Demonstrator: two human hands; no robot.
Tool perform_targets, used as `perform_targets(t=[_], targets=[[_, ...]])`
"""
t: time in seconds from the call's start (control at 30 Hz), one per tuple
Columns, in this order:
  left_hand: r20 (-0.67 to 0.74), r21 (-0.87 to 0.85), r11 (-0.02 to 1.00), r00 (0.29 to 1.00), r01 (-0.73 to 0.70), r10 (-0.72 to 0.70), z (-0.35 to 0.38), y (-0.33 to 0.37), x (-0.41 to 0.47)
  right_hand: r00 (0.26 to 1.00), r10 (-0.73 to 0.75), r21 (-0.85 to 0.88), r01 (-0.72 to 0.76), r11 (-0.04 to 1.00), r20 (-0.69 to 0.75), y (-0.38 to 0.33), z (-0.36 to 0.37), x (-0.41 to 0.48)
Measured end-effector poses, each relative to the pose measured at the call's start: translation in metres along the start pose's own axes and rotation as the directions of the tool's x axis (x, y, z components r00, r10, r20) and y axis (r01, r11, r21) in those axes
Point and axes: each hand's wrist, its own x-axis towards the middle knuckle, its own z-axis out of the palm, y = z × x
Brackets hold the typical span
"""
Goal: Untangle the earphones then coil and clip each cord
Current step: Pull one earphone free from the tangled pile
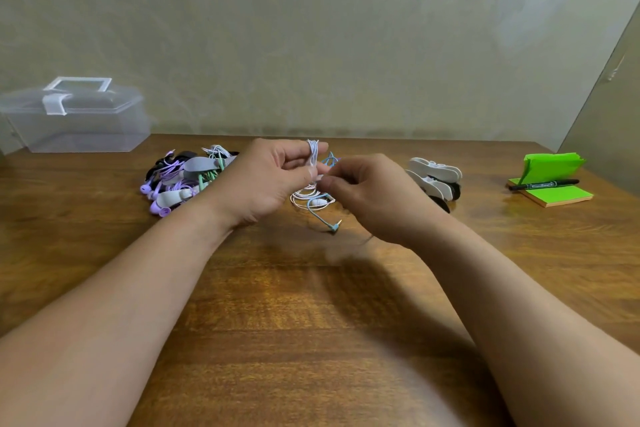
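My left hand [270, 177] is raised over the table's middle with a white earphone cord [312, 153] looped around its fingers. My right hand [367, 191] pinches the same cord just beside the left fingertips. Below the hands, more pale pink-white cord [304, 193] lies in loose loops on the wooden table [311, 288], mixed with a light blue cord that ends in an angled plug [334, 226]. To the left sits a pile of purple, mint and black earphones [180, 180] wrapped with grey straps.
A stack of white and black cord clips [437, 180] lies right of my right hand. Green sticky notes with a black marker [550, 184] sit at the far right. A clear plastic box [74, 118] with a handle stands at the back left.
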Motion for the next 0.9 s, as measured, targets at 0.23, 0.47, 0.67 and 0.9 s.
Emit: perform_targets(t=[0.23, 0.47, 0.67, 0.9], targets=[[0.175, 0.199, 0.973, 0.981, -0.114, 0.079, 0.000, 0.001, -0.001, 0.999, -0.026, 0.048, 0.028, 0.998, -0.038, -0.002, -0.012, -0.002], [0.195, 0.194, 0.976, 0.979, -0.103, 0.065, -0.001, 0.000, -0.003, 0.997, 0.014, 0.256, -0.033, 0.966, 0.078, 0.000, -0.019, -0.004], [0.270, 0.296, 0.952, 0.963, -0.079, -0.004, 0.000, -0.005, -0.003, 0.999, 0.034, 0.455, -0.016, 0.890, -0.031, 0.009, -0.024, 0.005], [0.413, -0.213, 0.975, 0.910, 0.058, 0.036, -0.005, 0.007, -0.008, 0.983, 0.181, 0.601, -0.134, 0.788, -0.018, 0.027, -0.022, 0.011]])
